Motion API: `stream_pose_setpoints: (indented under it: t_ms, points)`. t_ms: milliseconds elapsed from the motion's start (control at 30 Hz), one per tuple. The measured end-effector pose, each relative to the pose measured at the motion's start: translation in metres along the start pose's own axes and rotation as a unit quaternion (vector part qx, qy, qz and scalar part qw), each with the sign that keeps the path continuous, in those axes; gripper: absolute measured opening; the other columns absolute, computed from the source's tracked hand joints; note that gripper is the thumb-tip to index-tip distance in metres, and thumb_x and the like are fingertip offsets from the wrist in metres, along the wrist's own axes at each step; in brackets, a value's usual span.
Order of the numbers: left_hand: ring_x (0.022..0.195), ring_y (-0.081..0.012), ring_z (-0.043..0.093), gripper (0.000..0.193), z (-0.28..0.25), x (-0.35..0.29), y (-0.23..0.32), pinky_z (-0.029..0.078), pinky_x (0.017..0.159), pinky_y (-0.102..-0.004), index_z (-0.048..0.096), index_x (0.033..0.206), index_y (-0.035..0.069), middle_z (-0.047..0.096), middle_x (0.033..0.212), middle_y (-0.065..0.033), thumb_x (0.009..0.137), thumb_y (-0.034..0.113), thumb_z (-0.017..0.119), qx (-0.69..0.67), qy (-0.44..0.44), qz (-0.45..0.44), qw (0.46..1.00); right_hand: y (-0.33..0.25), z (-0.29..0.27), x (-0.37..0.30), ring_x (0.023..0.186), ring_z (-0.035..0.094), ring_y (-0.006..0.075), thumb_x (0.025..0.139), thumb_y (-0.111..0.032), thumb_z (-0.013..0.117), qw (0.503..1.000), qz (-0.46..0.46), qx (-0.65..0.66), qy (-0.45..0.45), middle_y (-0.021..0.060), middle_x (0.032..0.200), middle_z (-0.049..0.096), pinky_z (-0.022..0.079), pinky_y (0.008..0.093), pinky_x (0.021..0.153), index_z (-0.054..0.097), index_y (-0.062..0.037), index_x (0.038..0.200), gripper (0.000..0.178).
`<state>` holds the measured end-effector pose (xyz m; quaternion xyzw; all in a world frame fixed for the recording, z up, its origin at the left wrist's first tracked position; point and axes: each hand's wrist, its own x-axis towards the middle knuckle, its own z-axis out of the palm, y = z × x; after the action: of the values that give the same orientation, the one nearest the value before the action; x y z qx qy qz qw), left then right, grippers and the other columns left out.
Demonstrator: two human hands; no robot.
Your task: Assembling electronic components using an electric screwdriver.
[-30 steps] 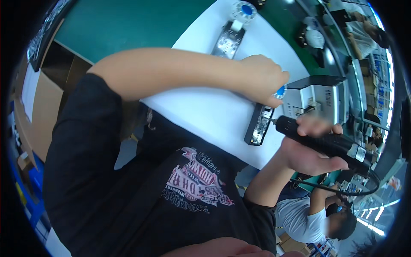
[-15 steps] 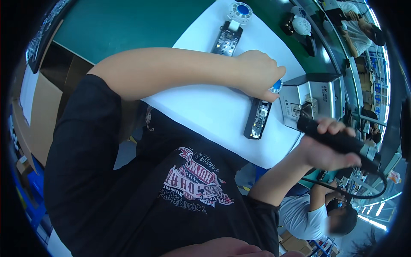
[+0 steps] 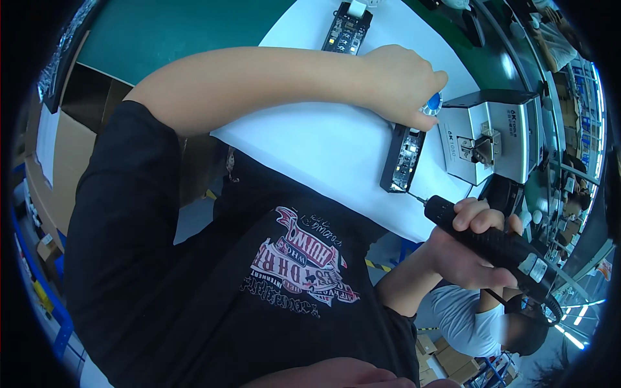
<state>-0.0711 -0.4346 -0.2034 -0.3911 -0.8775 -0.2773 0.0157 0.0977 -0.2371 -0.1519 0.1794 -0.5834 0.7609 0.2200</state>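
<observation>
My left hand [image 3: 404, 87] is closed on the round blue-and-white part [image 3: 432, 105] at the far end of a slim black housing with an exposed circuit board [image 3: 407, 158]. The housing lies on a white sheet. In my right hand [image 3: 469, 249] is a black corded electric screwdriver [image 3: 498, 252], its thin bit pointing left. The bit's tip is at the housing's near right corner; whether it touches there cannot be made out. A second black housing with a circuit board [image 3: 347, 32] lies farther off, beyond my left forearm, joined to a white piece.
A silver-and-black screw feeder box [image 3: 462, 152] stands right of the housing. The white sheet [image 3: 310, 139] covers part of a green bench top [image 3: 174, 32]. Cardboard boxes [image 3: 68, 168] are at the left. A co-worker in a white shirt [image 3: 462, 317] sits at lower right.
My right hand has brought the screwdriver left from beside the feeder box, its bit now at the housing's near end. My left hand keeps its hold. The whole view has shifted slightly.
</observation>
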Motion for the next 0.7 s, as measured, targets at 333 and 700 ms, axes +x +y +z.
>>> stream_pose_setpoints:
  t_ms: [333, 700]
  points:
    - [0.077, -0.0377, 0.071, 0.053, 0.001, 0.0, 0.002, 0.057, 0.066, -0.0472, 0.062, 0.106, 0.002, 0.069, 0.084, -0.0178, 0.085, 0.05, 0.071, 0.008, 0.006, 0.006, 1.0, 0.004, 0.002, -0.005, 0.066, 0.058, 0.021, 0.092, -0.08, 0.048, 1.0, -0.002, 0.008, -0.016, 0.011, 0.087, 0.063, 0.046, 0.0387, 0.072, 0.051, -0.0032, 0.137, 0.089]
    - [0.079, -0.0374, 0.07, 0.056, -0.008, 0.0, 0.002, 0.056, 0.069, -0.0471, 0.06, 0.106, 0.001, 0.068, 0.088, -0.019, 0.087, 0.052, 0.07, -0.003, -0.028, 0.006, 1.0, -0.014, -0.003, 0.063, 0.069, 0.064, 0.0236, 0.09, -0.083, 0.049, 0.987, -0.136, -0.071, 0.043, 0.011, 0.081, 0.065, 0.051, 0.0408, 0.07, 0.055, -0.005, 0.124, 0.085]
